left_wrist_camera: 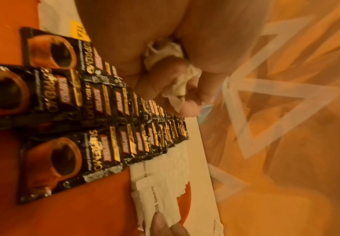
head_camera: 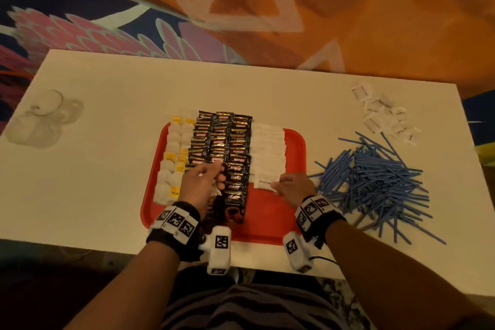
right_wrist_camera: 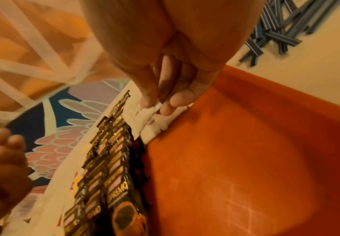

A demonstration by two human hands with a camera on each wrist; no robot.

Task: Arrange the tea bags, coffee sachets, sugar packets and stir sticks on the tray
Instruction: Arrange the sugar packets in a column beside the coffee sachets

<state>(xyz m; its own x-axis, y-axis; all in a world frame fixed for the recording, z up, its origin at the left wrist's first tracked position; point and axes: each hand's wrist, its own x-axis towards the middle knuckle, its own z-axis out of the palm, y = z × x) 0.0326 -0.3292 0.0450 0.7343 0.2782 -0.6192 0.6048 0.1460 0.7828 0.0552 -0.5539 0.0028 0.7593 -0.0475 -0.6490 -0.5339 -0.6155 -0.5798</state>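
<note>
Right hand [head_camera: 294, 187] fingers [right_wrist_camera: 175, 102] pinch a brown sugar packet [head_camera: 265, 183] at the near end of the white row on the red tray [head_camera: 296, 147]. Left hand [head_camera: 202, 182] hovers over the coffee sachets [head_camera: 227, 147], clutching crumpled white packets [left_wrist_camera: 177, 89]. Blue stir sticks [head_camera: 380, 179] lie piled on the worktop [head_camera: 107, 169].

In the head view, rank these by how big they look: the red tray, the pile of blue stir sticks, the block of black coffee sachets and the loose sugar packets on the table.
1. Red tray
2. Blue stir sticks, close to the tray in spread, so unsure
3. Black coffee sachets
4. Loose sugar packets
</note>
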